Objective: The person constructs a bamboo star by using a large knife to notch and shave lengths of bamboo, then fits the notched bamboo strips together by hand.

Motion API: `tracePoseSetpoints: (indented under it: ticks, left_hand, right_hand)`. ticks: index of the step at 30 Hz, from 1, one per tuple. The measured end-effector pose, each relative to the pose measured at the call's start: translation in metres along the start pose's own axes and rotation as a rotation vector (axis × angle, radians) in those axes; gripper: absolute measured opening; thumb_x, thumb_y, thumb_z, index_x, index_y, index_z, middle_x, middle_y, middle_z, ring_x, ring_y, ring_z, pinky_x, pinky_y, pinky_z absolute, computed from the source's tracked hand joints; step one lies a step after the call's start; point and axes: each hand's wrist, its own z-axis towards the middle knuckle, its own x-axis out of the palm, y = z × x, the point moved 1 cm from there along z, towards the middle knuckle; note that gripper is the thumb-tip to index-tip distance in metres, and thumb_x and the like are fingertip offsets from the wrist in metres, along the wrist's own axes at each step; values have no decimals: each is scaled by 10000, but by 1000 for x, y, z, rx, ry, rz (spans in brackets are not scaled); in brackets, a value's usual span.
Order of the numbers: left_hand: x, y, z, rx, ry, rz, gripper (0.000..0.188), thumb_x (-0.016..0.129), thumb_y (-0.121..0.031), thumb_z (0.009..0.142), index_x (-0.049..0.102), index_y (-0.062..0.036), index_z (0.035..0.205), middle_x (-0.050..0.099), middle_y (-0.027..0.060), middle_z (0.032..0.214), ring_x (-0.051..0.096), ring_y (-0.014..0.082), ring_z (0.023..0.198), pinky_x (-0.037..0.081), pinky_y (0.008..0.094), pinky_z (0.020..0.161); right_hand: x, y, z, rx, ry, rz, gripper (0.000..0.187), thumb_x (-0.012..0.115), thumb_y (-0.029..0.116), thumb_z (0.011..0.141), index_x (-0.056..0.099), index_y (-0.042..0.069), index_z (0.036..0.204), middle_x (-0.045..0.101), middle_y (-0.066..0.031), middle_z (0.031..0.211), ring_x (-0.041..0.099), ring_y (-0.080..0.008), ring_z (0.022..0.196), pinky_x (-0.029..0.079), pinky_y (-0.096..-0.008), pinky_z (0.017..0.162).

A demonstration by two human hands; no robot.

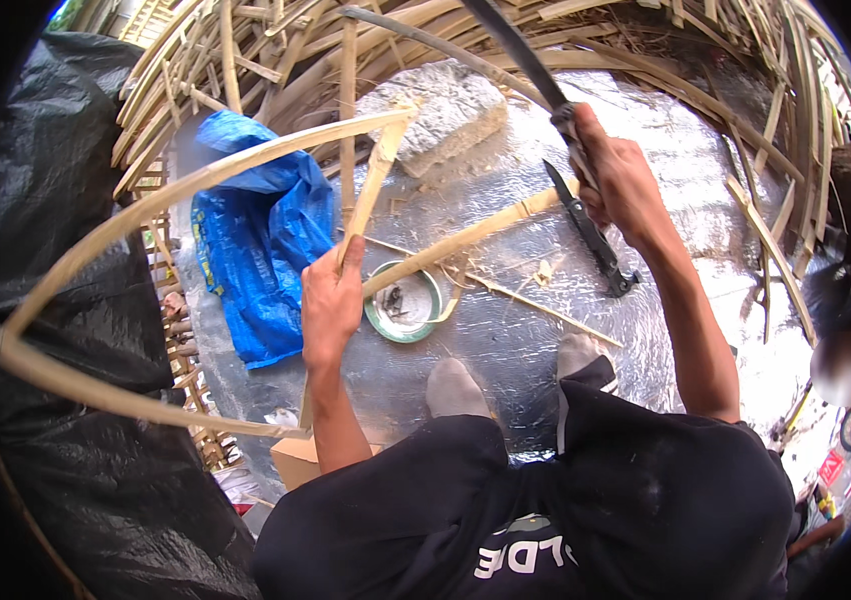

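Observation:
My left hand (332, 305) is closed around a pale bamboo strip (382, 170). From the fist the strip rises to a sharp bend, and a long length sweeps out left and folds back toward my forearm. Another straight length (475, 238) runs from the same hand toward the right; whether it is one piece with the rest I cannot tell. My right hand (617, 180) grips the handle of a machete (525, 55), its dark blade raised and pointing up to the left. Just below that hand, a black folding knife (585, 232) is open on the silvery sheet.
A rough stone block (450, 115) sits ahead. A blue plastic bag (270, 220) lies at left, near a green-rimmed round dish (403, 335). Thin offcuts (545, 317) litter the silvery sheet (505, 370). Stacked bamboo strips (685, 75) curve round the far side; black plastic sheeting (75, 280) hangs at left.

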Motion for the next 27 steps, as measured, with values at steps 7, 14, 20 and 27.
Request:
tracePoseSetpoints:
  ticks: [7, 14, 20, 27]
  left_hand:
    - [-57, -14, -28, -434, 366, -596, 511, 510, -556, 1010, 486, -124, 739, 335, -90, 508, 275, 15, 382, 195, 207, 352]
    - [-53, 1, -20, -542, 646, -792, 533, 465, -586, 1012, 457, -121, 753, 317, -60, 466, 257, 43, 320, 245, 225, 312]
    - [-37, -2, -7, -653, 680, -755, 534, 466, -597, 1006, 467, -131, 746, 394, -35, 483, 344, 86, 343, 331, 252, 354]
    - [-51, -26, -11, -70, -29, 536, 388, 571, -422, 998, 496, -46, 937, 619, 240, 680, 623, 473, 665, 448, 546, 561]
  right_hand:
    - [-6, -18, -33, 16, -19, 85, 663, 437, 640, 1003, 458, 123, 589, 401, 36, 470, 380, -65, 380, 289, -254, 368]
    - [18, -49, -29, 4, 177, 142, 595, 546, 583, 987, 500, 111, 628, 401, 66, 530, 395, -38, 462, 290, -243, 429]
    - [41, -76, -16, 21, 203, 90, 559, 598, 492, 994, 520, 58, 650, 429, 54, 567, 397, -46, 543, 321, -273, 494]
    - [48, -73, -6, 100, 202, 128, 569, 600, 498, 991, 507, 63, 635, 430, 54, 563, 395, -44, 538, 312, -268, 490]
